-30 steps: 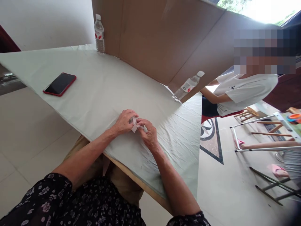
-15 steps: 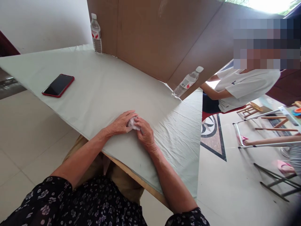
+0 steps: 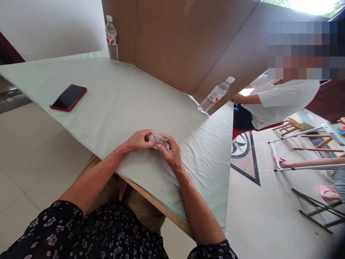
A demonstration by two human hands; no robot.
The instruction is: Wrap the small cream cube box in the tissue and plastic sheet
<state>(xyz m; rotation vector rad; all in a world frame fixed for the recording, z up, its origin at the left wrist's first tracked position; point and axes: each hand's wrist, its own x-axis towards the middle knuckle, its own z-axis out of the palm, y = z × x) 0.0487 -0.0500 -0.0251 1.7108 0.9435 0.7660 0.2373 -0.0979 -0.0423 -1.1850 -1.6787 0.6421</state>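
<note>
A small bundle of crumpled see-through plastic (image 3: 156,137), like a thin plastic bag, is held low over the pale cloth-covered table (image 3: 115,104). From one side my left hand (image 3: 138,140) grips it, with the thumb along its near edge. My right hand (image 3: 172,151) has its fingers curled round the other end, thumb pressed towards the middle. Part of the plastic is hidden by my fingers, and whether anything is inside it I cannot tell.
A phone in a red case (image 3: 69,98) lies on the left. Water bottles stand at the left (image 3: 111,41) and right (image 3: 215,96) of a brown cardboard screen (image 3: 172,43). Beyond the right table edge sits a person in a white shirt (image 3: 283,99), near stools and a metal frame.
Both hands have shifted their grip on the plastic, and more of it shows between them. My right hand has moved slightly right and down. The seated person's arm has moved.
</note>
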